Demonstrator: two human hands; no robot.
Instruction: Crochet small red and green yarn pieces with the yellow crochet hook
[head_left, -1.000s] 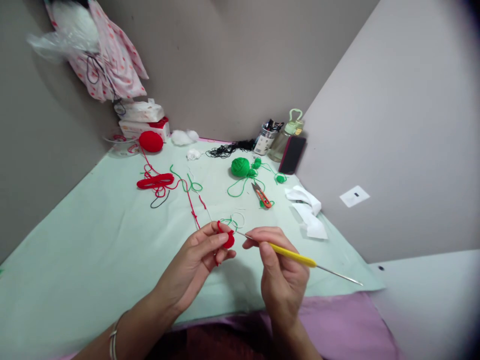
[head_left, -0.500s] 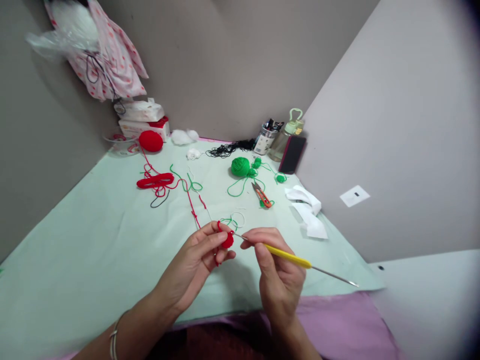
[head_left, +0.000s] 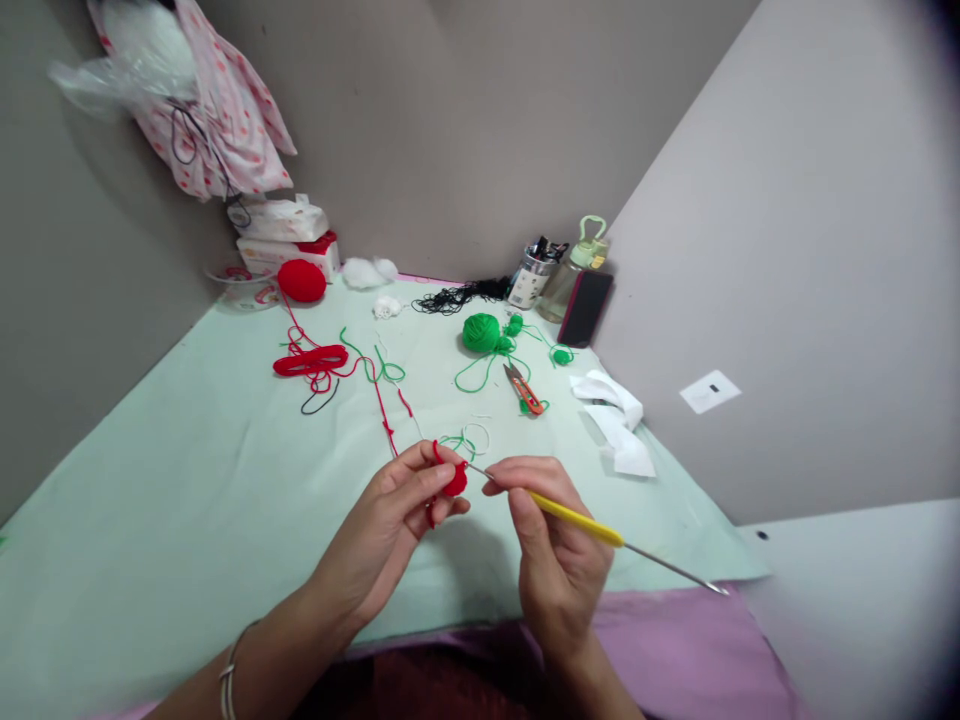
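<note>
- Mint cloth [head_left: 187, 500] covered the corner desk between two grey walls; I took the green yarn ball [head_left: 481, 333] as landmark.
- Left hand [head_left: 390, 525], well nearer me than that ball, was pinched shut on the red crochet piece [head_left: 454, 482].
- Right hand [head_left: 559, 545], just beside it, was closed around the yellow crochet hook [head_left: 577, 517], tip touching the piece.
- I judged short hook strokes best, with the red strand [head_left: 386, 415] kept taut.
- Snips [head_left: 523, 390] lay just nearer than the ball, phone [head_left: 585, 308] beyond it at the wall.
- Open room was left of the ball; the cloth edge ran right under my wrists.
</note>
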